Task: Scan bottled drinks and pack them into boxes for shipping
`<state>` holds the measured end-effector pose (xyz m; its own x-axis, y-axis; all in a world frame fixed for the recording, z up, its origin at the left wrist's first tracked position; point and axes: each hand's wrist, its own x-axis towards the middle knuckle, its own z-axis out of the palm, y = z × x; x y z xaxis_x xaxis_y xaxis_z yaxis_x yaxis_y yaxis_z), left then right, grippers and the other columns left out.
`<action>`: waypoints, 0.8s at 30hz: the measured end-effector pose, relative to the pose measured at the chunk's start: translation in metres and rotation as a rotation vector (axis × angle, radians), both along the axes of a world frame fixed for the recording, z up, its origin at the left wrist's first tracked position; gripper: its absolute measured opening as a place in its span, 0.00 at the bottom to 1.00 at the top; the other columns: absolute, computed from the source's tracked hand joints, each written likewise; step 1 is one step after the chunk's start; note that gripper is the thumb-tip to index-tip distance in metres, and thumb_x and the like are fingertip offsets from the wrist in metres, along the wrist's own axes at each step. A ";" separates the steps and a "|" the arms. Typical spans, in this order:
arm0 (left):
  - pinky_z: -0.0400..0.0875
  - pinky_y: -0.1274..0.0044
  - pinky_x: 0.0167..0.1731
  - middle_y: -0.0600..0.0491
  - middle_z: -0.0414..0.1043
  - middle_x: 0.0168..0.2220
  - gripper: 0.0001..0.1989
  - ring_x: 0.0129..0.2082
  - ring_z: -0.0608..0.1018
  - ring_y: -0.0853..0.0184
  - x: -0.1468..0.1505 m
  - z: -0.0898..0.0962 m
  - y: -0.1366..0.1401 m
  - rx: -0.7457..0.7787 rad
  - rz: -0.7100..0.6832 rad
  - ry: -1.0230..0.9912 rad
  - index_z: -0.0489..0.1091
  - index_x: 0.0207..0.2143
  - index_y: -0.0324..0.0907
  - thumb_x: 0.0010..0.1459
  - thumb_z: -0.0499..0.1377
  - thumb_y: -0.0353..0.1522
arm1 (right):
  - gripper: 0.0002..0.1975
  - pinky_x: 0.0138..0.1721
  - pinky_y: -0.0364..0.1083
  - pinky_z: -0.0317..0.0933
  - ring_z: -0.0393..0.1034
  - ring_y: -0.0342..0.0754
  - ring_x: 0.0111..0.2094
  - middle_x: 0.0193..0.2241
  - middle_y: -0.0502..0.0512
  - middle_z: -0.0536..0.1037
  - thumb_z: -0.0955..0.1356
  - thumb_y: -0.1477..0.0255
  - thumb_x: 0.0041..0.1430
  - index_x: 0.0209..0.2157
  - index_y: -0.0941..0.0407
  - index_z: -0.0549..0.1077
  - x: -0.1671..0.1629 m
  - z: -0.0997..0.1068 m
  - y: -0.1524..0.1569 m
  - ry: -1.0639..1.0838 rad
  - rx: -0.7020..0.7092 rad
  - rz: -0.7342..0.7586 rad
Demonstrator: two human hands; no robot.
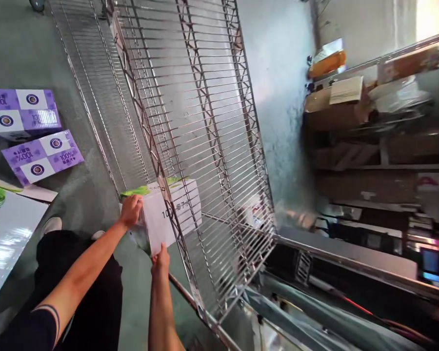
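Note:
A white carton (155, 222) with green on its top and dark printed characters on its side is between my hands. Part of it shows through the wires of a metal wire shelf (205, 112), so it lies below that upper level. My left hand (131, 210) grips the carton's near upper corner, fingers bent over the edge. Lower down, my right hand (161, 261) holds its bottom near corner. Whether the carton rests on the lower wire shelf (91, 83) or is held up, I cannot tell.
Purple and white cartons (42, 153) lie on the floor to the left. Nearer me is a larger white carton (12, 234) with green print. Shelves at right hold brown boxes (332, 109) and wrapped goods. A metal rail (332, 258) runs along the lower right.

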<state>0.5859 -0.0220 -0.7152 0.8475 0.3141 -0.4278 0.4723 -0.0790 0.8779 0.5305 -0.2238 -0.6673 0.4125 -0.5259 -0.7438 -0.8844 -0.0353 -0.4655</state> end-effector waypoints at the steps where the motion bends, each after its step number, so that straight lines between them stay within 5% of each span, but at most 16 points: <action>1: 0.63 0.61 0.66 0.46 0.78 0.52 0.18 0.58 0.75 0.56 -0.005 0.009 0.009 0.020 0.043 -0.010 0.74 0.49 0.45 0.72 0.48 0.40 | 0.13 0.28 0.44 0.69 0.72 0.45 0.25 0.24 0.48 0.76 0.66 0.59 0.67 0.35 0.55 0.70 -0.012 0.007 0.007 0.024 0.054 -0.039; 8: 0.67 0.63 0.62 0.46 0.79 0.50 0.31 0.55 0.76 0.57 -0.064 0.059 0.077 0.119 0.375 -0.072 0.76 0.42 0.45 0.73 0.38 0.51 | 0.17 0.41 0.49 0.76 0.81 0.48 0.39 0.36 0.52 0.83 0.68 0.53 0.58 0.40 0.51 0.69 -0.091 0.050 0.065 0.175 0.455 -0.215; 12: 0.70 0.64 0.61 0.46 0.80 0.47 0.32 0.53 0.79 0.58 -0.086 0.058 0.099 0.117 0.594 -0.028 0.74 0.40 0.45 0.72 0.38 0.53 | 0.16 0.40 0.50 0.76 0.81 0.49 0.36 0.33 0.52 0.81 0.66 0.53 0.59 0.39 0.51 0.66 -0.112 0.046 0.093 0.337 0.564 -0.266; 18: 0.70 0.63 0.63 0.46 0.80 0.47 0.31 0.54 0.79 0.58 -0.090 0.046 0.104 0.129 0.654 -0.060 0.74 0.40 0.45 0.72 0.38 0.53 | 0.17 0.44 0.55 0.77 0.81 0.52 0.38 0.35 0.54 0.81 0.64 0.51 0.60 0.39 0.50 0.65 -0.113 0.040 0.096 0.369 0.594 -0.233; 24: 0.37 0.53 0.77 0.46 0.82 0.51 0.29 0.64 0.76 0.55 -0.084 0.031 0.091 0.155 0.626 -0.002 0.77 0.41 0.45 0.75 0.39 0.45 | 0.21 0.44 0.54 0.76 0.81 0.52 0.38 0.34 0.53 0.79 0.67 0.50 0.52 0.39 0.49 0.64 -0.097 0.023 0.087 0.281 0.440 -0.041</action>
